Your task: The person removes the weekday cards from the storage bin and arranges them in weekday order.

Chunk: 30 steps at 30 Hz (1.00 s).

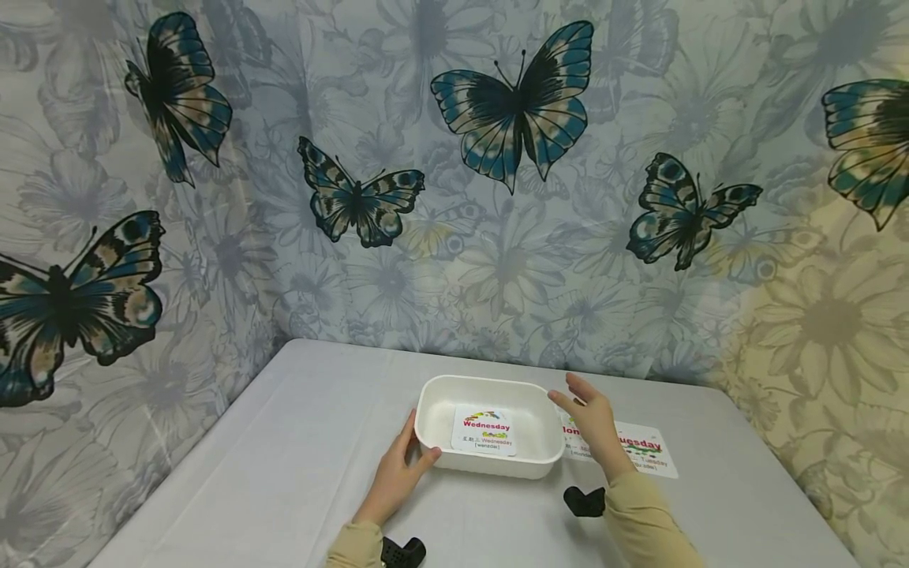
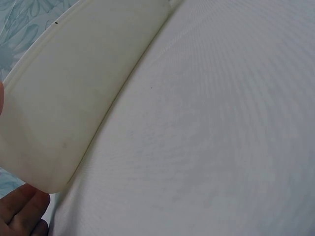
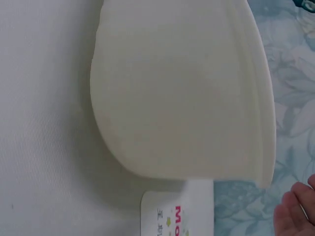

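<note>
There is one white tub (image 1: 490,393), and it is on the tabletop (image 1: 270,473), in front of the person. Three cards go with it. One card, the Wednesday card (image 1: 485,432), lies flat inside the tub with its words facing up. The other two cards are on the tabletop at the tub's right end. They are the Monday card (image 1: 576,444), partly hidden, and the Tuesday card (image 1: 656,454), next to each other.

Two bare hands are here. The left grip (image 1: 393,478) is holding the tub by its near left corner. Its thumb is on the front side and its fingers are round the left end. The right grip (image 1: 595,422) is holding nothing. Its fingers are loose, up in the air just beside the tub's right end. It covers some of the two cards under it. In the right wrist view there is a gap between these fingers and the tub.

Two tan sleeves (image 1: 642,513) and two black bits (image 1: 585,502) show near the wrists. Past the tabletop is a wall (image 1: 398,292) with pale flowers on it. It has six big dark butterflies (image 1: 518,114), and two of them are cut off at the sides.
</note>
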Motion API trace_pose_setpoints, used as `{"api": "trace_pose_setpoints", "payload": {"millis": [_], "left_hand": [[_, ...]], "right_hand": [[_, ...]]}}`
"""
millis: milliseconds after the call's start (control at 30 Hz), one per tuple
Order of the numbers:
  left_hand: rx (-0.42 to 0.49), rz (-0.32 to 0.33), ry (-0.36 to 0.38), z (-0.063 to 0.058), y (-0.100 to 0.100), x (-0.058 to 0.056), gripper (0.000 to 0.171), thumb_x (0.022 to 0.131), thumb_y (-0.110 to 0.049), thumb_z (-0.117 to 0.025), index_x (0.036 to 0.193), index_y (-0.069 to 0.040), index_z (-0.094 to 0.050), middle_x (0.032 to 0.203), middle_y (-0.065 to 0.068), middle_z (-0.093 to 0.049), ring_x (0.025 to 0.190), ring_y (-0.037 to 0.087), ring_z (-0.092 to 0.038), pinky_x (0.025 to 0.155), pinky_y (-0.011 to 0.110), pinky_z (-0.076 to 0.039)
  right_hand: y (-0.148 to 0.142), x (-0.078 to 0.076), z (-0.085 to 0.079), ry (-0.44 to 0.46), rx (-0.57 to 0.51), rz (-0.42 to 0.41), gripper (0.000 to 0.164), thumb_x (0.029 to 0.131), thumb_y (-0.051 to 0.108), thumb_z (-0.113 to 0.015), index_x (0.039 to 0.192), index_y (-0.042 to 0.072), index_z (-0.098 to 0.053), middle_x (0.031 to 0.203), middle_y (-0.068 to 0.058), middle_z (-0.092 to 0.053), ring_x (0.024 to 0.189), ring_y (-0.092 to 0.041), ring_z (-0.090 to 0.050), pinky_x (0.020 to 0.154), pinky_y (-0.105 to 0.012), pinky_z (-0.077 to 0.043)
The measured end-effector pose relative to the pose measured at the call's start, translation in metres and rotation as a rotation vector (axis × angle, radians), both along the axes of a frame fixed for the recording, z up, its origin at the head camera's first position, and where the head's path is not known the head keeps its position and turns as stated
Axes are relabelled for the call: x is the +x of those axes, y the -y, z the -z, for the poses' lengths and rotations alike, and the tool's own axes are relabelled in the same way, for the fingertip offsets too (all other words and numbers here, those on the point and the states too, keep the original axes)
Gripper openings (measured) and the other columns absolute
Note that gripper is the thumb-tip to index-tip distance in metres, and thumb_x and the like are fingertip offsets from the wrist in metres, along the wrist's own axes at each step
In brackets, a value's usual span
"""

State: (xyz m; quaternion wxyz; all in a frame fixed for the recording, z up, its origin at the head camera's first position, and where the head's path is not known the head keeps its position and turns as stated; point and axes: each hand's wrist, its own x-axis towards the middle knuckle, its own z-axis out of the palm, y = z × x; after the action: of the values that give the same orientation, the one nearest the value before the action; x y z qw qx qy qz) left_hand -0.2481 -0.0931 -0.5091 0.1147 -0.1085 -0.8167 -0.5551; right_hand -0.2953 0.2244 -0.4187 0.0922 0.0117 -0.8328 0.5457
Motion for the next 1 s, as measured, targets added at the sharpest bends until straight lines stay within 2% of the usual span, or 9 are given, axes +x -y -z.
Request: {"api": "trace_pose_setpoints", "payload": {"millis": [167,400,800,1000], "left_hand": [[0.001,-0.004,0.001,0.000,0.000,0.000,0.081,0.086,-0.036,-0.066,0.148,-0.010,-0.021,0.133,0.013,-0.047,0.127,0.030,-0.036,0.103,0.055,-0.024],[-0.002,-0.009,0.011,0.000,0.000,0.000,0.082,0.086,-0.037,-0.066,0.149,-0.011,-0.020,0.135,0.012,-0.045,0.128,0.030,-0.035,0.103,0.055,-0.024],[0.002,0.000,0.008,0.000,0.000,0.000,0.082,0.086,-0.037,-0.066,0.149,-0.011,-0.020,0.136,0.013,-0.044,0.128,0.030,-0.036,0.103,0.054,-0.025],[0.002,-0.011,0.011,0.001,-0.001,-0.001,0.083,0.085,-0.038,-0.066,0.149,-0.011,-0.021,0.138,0.013,-0.043,0.128,0.029,-0.035,0.104,0.053,-0.025]], "right_hand": [[0.020,-0.003,-0.004,-0.016,-0.011,-0.057,0.068,0.087,0.026,-0.067,0.140,-0.002,-0.035,0.142,-0.021,-0.035,0.129,-0.035,-0.033,0.104,-0.043,-0.031],[0.040,-0.010,0.000,0.020,-0.032,-0.149,0.065,0.086,0.022,-0.069,0.137,-0.004,-0.039,0.140,-0.020,-0.039,0.128,-0.034,-0.034,0.104,-0.042,-0.031],[0.058,-0.014,0.014,0.075,0.020,-0.165,0.065,0.084,0.023,-0.071,0.133,-0.009,-0.043,0.135,-0.025,-0.043,0.124,-0.040,-0.038,0.101,-0.048,-0.033],[0.061,-0.020,0.022,0.097,0.026,-0.170,0.061,0.084,0.013,-0.070,0.132,-0.011,-0.042,0.133,-0.029,-0.042,0.121,-0.043,-0.040,0.099,-0.049,-0.035]]}}
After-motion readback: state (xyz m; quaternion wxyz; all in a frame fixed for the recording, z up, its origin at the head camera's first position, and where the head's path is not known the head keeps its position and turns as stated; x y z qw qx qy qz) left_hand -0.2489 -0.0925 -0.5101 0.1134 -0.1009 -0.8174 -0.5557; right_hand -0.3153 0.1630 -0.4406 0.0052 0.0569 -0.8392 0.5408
